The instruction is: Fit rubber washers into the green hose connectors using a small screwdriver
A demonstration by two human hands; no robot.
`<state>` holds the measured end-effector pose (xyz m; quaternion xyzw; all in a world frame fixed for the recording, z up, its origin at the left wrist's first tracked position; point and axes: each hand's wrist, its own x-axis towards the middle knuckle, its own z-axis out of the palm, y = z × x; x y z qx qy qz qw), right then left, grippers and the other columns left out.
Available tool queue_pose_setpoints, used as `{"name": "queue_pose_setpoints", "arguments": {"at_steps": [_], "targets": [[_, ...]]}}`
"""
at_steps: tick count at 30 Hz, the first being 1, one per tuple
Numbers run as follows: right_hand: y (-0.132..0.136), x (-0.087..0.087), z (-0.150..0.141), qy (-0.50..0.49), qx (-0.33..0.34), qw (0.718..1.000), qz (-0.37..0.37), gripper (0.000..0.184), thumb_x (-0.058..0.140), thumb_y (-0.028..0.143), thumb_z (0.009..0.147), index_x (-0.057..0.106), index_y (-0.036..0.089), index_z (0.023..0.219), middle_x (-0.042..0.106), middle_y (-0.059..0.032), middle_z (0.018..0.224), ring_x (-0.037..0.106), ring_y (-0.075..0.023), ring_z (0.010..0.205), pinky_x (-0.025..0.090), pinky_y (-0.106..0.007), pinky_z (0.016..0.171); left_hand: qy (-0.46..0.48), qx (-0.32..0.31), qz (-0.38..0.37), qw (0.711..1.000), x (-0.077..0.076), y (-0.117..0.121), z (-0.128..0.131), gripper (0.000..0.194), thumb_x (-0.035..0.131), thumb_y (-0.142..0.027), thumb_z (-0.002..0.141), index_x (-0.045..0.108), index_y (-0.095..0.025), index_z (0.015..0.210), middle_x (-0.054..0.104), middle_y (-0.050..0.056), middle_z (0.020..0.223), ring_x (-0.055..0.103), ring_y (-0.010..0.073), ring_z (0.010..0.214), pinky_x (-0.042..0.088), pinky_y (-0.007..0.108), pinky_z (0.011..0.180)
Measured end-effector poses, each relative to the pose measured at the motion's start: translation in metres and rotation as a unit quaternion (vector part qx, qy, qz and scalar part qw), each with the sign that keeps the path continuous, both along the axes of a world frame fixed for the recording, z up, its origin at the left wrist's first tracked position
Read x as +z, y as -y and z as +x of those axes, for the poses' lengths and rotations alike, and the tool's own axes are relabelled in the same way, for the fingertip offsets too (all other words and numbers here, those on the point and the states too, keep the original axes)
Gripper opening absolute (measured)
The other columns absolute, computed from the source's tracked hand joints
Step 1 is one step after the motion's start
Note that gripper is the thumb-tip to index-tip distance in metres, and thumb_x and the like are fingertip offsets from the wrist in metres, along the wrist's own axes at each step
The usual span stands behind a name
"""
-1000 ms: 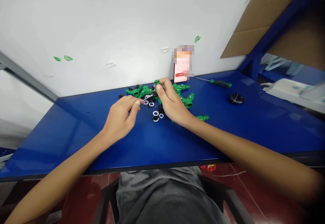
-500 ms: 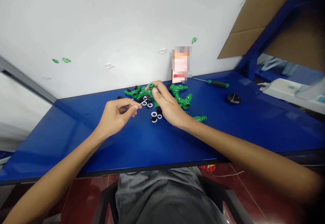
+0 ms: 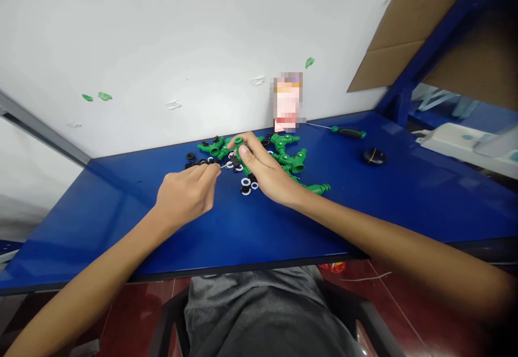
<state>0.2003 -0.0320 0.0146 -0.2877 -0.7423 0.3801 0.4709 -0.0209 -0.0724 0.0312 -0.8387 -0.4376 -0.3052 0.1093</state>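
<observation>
My left hand (image 3: 188, 192) pinches a thin metal rod (image 3: 225, 166), its tip pointing right toward a small black part (image 3: 234, 160). That part sits at the side of a green plastic hose fitting (image 3: 238, 142), which my right hand (image 3: 263, 171) grips with thumb and fingers. Much of the fitting is hidden by the right hand. White ring washers (image 3: 245, 182) and small black pieces (image 3: 190, 156) lie on the blue table around the hands. More green Y-shaped hose fittings (image 3: 297, 160) lie behind and to the right of my right hand.
A screwdriver with a green and black handle (image 3: 350, 132) lies at the back right. Nearer is a round black object (image 3: 374, 156) with a band around it. A blurred-out upright card (image 3: 288, 103) leans on the white wall. The blue table's front edge (image 3: 243, 268) is close to my lap.
My left hand has rolled over so its back faces up, and moved slightly left and down with the rod. My right hand and the green fitting have shifted slightly left.
</observation>
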Motion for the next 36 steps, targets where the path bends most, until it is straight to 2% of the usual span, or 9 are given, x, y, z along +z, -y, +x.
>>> {"name": "queue_pose_setpoints", "arguments": {"at_steps": [3, 8, 11, 13, 15, 19, 27, 32, 36], "targets": [[-0.004, -0.002, 0.0, -0.011, -0.002, 1.0, 0.002, 0.043, 0.039, 0.065, 0.114, 0.062, 0.031, 0.125, 0.064, -0.0071, 0.13, 0.053, -0.0276, 0.12, 0.043, -0.048, 0.111, -0.014, -0.001, 0.022, 1.0, -0.001, 0.002, 0.003, 0.032, 0.05, -0.025, 0.109, 0.08, -0.015, 0.104, 0.077, 0.006, 0.078, 0.065, 0.0148, 0.064, 0.034, 0.027, 0.055], [-0.004, 0.001, 0.001, -0.001, 0.001, 0.999, 0.041, 0.041, 0.038, 0.063, 0.115, 0.063, 0.031, 0.125, 0.064, -0.007, 0.128, 0.053, -0.0272, 0.119, 0.041, -0.049, 0.113, 0.15, -0.072, -0.206, 0.964, 0.013, -0.003, -0.002, 0.03, 0.06, -0.034, 0.109, 0.085, -0.017, 0.109, 0.075, 0.001, 0.071, 0.064, 0.0118, 0.056, 0.047, 0.023, 0.056], [-0.001, 0.003, 0.001, 0.015, 0.001, 0.998, 0.065, 0.04, 0.038, 0.06, 0.116, 0.063, 0.03, 0.125, 0.065, -0.0074, 0.128, 0.053, -0.0274, 0.121, 0.041, -0.049, 0.114, 0.209, -0.078, -0.265, 0.938, 0.013, -0.004, -0.004, 0.028, 0.068, -0.036, 0.105, 0.086, -0.016, 0.103, 0.078, 0.003, 0.073, 0.07, 0.0146, 0.059, 0.05, 0.024, 0.053], [0.0, 0.002, -0.001, 0.017, 0.0, 0.998, 0.059, 0.041, 0.039, 0.061, 0.116, 0.063, 0.03, 0.124, 0.065, -0.0077, 0.129, 0.053, -0.0279, 0.124, 0.04, -0.05, 0.116, 0.185, -0.06, -0.194, 0.961, 0.008, -0.003, -0.003, 0.025, 0.068, -0.034, 0.105, 0.087, -0.018, 0.1, 0.081, 0.004, 0.076, 0.071, 0.0149, 0.061, 0.05, 0.026, 0.055], [0.0, 0.0, -0.003, 0.003, 0.006, 0.999, 0.032, 0.042, 0.038, 0.063, 0.115, 0.062, 0.03, 0.123, 0.065, -0.0077, 0.131, 0.054, -0.0277, 0.126, 0.04, -0.049, 0.116, 0.113, -0.031, -0.046, 0.992, 0.001, -0.002, -0.002, 0.022, 0.066, -0.029, 0.105, 0.086, -0.02, 0.102, 0.08, 0.004, 0.077, 0.069, 0.0148, 0.064, 0.048, 0.028, 0.058], [-0.001, -0.002, -0.005, -0.024, 0.009, 1.0, -0.007, 0.042, 0.038, 0.063, 0.115, 0.061, 0.029, 0.125, 0.064, -0.0069, 0.131, 0.057, -0.0259, 0.122, 0.042, -0.047, 0.116, -0.028, -0.006, 0.176, 0.984, -0.008, 0.001, 0.001, 0.021, 0.063, -0.018, 0.106, 0.082, -0.021, 0.115, 0.075, 0.002, 0.072, 0.062, 0.0161, 0.065, 0.044, 0.032, 0.062], [0.002, 0.002, -0.004, 0.002, -0.019, 1.0, 0.02, 0.044, 0.039, 0.067, 0.114, 0.062, 0.031, 0.125, 0.064, -0.0076, 0.13, 0.054, -0.0268, 0.121, 0.041, -0.048, 0.116, -0.07, 0.002, 0.168, 0.983, -0.001, 0.008, 0.009, 0.022, 0.052, -0.014, 0.11, 0.075, -0.015, 0.11, 0.073, 0.006, 0.082, 0.059, 0.0203, 0.074, 0.045, 0.036, 0.07], [0.0, -0.003, -0.008, -0.021, -0.024, 0.999, -0.018, 0.044, 0.039, 0.065, 0.114, 0.062, 0.029, 0.124, 0.063, -0.0067, 0.127, 0.054, -0.026, 0.122, 0.042, -0.046, 0.116, -0.086, -0.002, 0.221, 0.971, -0.008, 0.005, 0.009, 0.023, 0.054, -0.006, 0.107, 0.074, -0.015, 0.115, 0.071, 0.005, 0.076, 0.057, 0.0211, 0.074, 0.042, 0.038, 0.072], [-0.002, -0.007, -0.009, -0.024, -0.028, 0.998, -0.042, 0.044, 0.039, 0.065, 0.114, 0.062, 0.03, 0.123, 0.063, -0.0062, 0.124, 0.054, -0.0262, 0.119, 0.045, -0.045, 0.111, -0.045, -0.007, 0.197, 0.979, -0.01, 0.002, 0.009, 0.023, 0.057, -0.007, 0.107, 0.077, -0.017, 0.113, 0.076, 0.004, 0.079, 0.061, 0.0201, 0.074, 0.042, 0.038, 0.074]]}}
